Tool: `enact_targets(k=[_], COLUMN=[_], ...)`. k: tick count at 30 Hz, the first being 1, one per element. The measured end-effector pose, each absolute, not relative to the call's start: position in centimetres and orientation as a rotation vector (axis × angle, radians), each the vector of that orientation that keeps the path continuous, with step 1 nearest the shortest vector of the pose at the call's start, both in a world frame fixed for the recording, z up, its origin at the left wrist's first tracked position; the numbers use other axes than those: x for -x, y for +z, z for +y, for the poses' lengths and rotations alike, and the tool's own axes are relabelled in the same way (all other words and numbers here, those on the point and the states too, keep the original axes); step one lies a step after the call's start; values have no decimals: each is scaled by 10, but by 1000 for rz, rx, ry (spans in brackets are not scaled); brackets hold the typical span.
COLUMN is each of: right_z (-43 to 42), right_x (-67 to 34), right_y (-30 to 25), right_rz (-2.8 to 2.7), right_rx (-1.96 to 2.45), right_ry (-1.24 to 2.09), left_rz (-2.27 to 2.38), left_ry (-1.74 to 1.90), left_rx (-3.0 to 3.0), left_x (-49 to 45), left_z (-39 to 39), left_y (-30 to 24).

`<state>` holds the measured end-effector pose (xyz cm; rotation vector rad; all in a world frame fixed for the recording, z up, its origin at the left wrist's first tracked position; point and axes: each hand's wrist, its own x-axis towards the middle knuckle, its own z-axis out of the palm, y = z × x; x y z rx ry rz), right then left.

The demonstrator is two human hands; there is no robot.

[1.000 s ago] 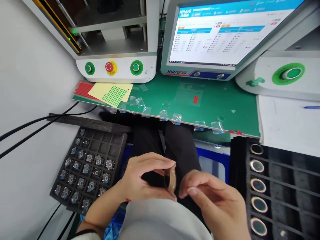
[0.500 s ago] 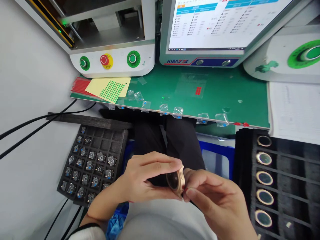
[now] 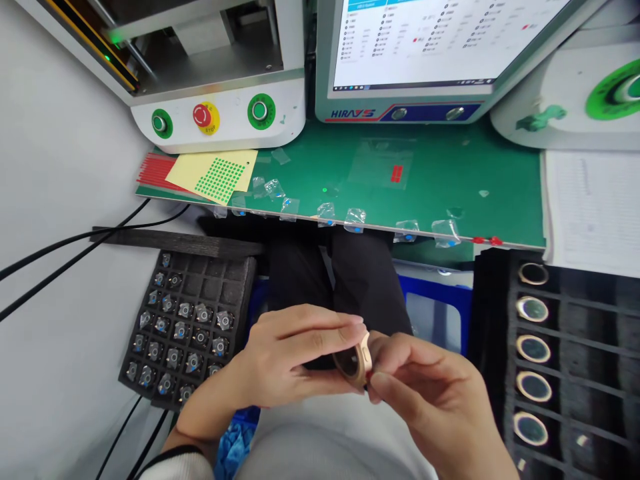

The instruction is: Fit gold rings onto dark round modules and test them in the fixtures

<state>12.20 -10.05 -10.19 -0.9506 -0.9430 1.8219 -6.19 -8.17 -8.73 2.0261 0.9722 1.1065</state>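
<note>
My left hand [image 3: 280,353] grips a gold-rimmed watch case [image 3: 365,357] by its edges, fingers over the top and thumb underneath. The case stands on edge, its dark round face turned to the left and a side button showing on the rim. Close against its right side is my right hand [image 3: 435,387], thumb and forefinger pinched together at the lower rim. A speck of red shows by those fingertips, too small to name; whatever they hold is mostly hidden.
A black foam tray [image 3: 200,283] of small watch modules lies at left. Another tray [image 3: 590,373] at right holds gold-rimmed watch cases. Ahead are the green bench edge [image 3: 300,217] with plastic film bits, a button panel [image 3: 225,117] and a monitor [image 3: 400,110]. Black cables [image 3: 100,233] cross at left.
The view has shifted slightly. Both hands keep nearly the same pose around the watch case, with only a tiny shift of the fingers at its rim.
</note>
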Motion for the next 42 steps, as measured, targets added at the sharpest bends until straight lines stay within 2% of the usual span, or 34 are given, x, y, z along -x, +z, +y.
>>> enact_targets(k=[13,16,22,25,32,42], right_z=[-100,-99,-91,-90,-98,-109], right_x=[-99,-94,-108,-113,-107,-96], right_y=[-96,-96,-99,-102,-105,-110], right_rz=[-162,-189,-291,-275,-299,-645], right_rx=[757,763,956,1046,1051,1002], right_ry=[2192,2137,1807,1742,1724,1378], left_rz=[794,775,569,487,626,821], left_ry=[1186,1205,1081,1049,1076,1210], left_rx=[-1830,-1569,-562,-329,-368,-583], left_x=[64,64,57,53,41,30], left_z=[-81,-80,-82,-88,-99,-105], left_y=[-95,-102,-103,-103,-108,-106])
